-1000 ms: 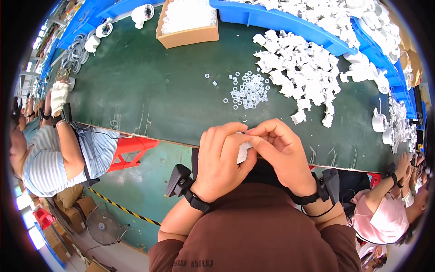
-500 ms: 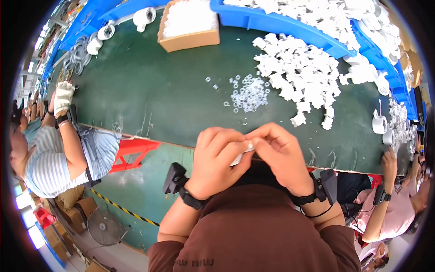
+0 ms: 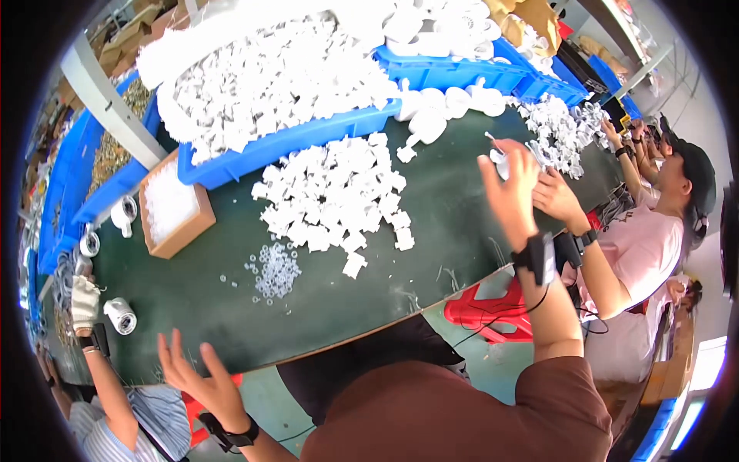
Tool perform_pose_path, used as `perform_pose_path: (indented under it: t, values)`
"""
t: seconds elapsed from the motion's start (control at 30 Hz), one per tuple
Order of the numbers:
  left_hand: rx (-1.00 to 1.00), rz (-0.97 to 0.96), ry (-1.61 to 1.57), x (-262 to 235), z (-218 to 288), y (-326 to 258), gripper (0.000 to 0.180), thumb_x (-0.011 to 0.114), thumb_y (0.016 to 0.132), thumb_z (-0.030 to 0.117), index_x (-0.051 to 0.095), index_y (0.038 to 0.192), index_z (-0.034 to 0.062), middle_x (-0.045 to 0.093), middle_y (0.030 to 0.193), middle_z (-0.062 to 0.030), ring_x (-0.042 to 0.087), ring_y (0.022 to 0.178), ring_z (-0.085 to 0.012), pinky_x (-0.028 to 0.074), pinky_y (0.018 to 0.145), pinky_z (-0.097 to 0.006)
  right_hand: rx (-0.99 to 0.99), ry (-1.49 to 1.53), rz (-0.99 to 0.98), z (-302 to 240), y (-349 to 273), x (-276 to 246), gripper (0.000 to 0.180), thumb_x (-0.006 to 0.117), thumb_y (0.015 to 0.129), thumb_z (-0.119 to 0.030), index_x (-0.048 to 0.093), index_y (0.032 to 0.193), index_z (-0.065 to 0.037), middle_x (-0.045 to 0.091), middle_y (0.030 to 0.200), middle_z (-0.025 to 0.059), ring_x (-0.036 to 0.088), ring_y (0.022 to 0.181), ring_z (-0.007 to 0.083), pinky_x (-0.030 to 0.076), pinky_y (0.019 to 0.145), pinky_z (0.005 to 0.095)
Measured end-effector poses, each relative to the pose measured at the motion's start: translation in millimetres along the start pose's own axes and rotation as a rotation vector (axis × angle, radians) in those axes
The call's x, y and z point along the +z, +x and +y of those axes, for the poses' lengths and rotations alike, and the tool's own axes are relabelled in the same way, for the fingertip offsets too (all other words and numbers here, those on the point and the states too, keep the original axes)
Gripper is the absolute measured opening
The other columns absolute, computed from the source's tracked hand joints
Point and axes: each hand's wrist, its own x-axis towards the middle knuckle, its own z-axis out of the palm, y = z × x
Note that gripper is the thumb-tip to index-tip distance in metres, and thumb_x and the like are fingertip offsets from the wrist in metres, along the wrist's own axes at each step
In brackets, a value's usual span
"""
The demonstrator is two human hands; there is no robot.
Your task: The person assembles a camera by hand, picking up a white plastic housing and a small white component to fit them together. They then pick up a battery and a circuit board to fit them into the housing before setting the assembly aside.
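Observation:
My left hand [image 3: 204, 383] is over the table's near edge at the left, fingers spread, nothing in it. A white round housing [image 3: 120, 316] with an open ringed end lies on the table, up and left of that hand. My right hand [image 3: 511, 192] reaches far to the right, its thumb held apart from its blurred fingers. Between thumb and fingers shows a white part with a thin wire [image 3: 501, 163]; whether I touch it, I cannot tell. A co-worker's hand [image 3: 558, 197] is just right of mine.
White plastic pieces [image 3: 331, 192] are heaped mid-table, beside small clear rings [image 3: 277, 272]. A cardboard box [image 3: 183, 231] and a blue bin [image 3: 292, 137] stand behind. More white parts [image 3: 562, 135] lie at the far right. Another person's gloved hand [image 3: 85, 302] is at the left.
My hands have come apart from the white piece they held together: the left went left, the right far right. A white housing now lies at the left. The view has turned right.

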Motion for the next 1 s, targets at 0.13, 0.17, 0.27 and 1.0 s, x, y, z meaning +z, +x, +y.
perform_pose_path:
  t: [0.13,0.17,0.27,1.0]
  values:
    - [-0.106,-0.059,-0.173,4.2,13.2,-4.5,0.043,0.063,0.097,0.011,0.054,0.138,-0.0003,0.045,0.150,-0.0200,0.042,0.135,-0.0375,0.034,0.111,-0.049,0.170,-0.470,-0.151,80.0,25.8,-3.8,0.072,0.056,0.095,-0.064,0.052,0.145,-0.012,0.048,0.145,0.0281,0.040,0.137,0.0491,0.025,0.116,0.0609]
    - [-0.113,-0.051,-0.218,5.8,15.1,-4.2,0.041,0.063,0.097,0.011,0.055,0.136,-0.0005,0.045,0.150,-0.0197,0.041,0.135,-0.0369,0.034,0.111,-0.048,0.208,-0.500,-0.170,84.0,31.1,-0.2,0.073,0.053,0.096,-0.067,0.051,0.146,-0.013,0.048,0.146,0.0287,0.039,0.138,0.0499,0.025,0.115,0.0623]
    - [-0.096,-0.078,-0.220,12.8,28.0,-0.7,0.040,0.062,0.097,0.010,0.056,0.134,-0.0010,0.046,0.149,-0.0197,0.041,0.135,-0.0369,0.034,0.110,-0.048,0.344,-0.639,-0.249,111.8,41.8,5.1,0.078,0.040,0.096,-0.075,0.050,0.149,-0.019,0.046,0.147,0.0296,0.042,0.137,0.0501,0.027,0.114,0.0657]
    - [0.016,0.069,-0.189,23.8,43.4,-0.6,0.025,0.070,0.091,0.014,0.070,0.114,0.0056,0.065,0.122,-0.0171,0.059,0.112,-0.0379,0.045,0.099,-0.048,0.269,-0.273,-0.454,-3.1,0.9,-0.7,0.066,0.049,0.094,-0.071,0.071,0.125,-0.017,0.040,0.157,0.0217,0.032,0.146,0.0418,0.030,0.106,0.0736]
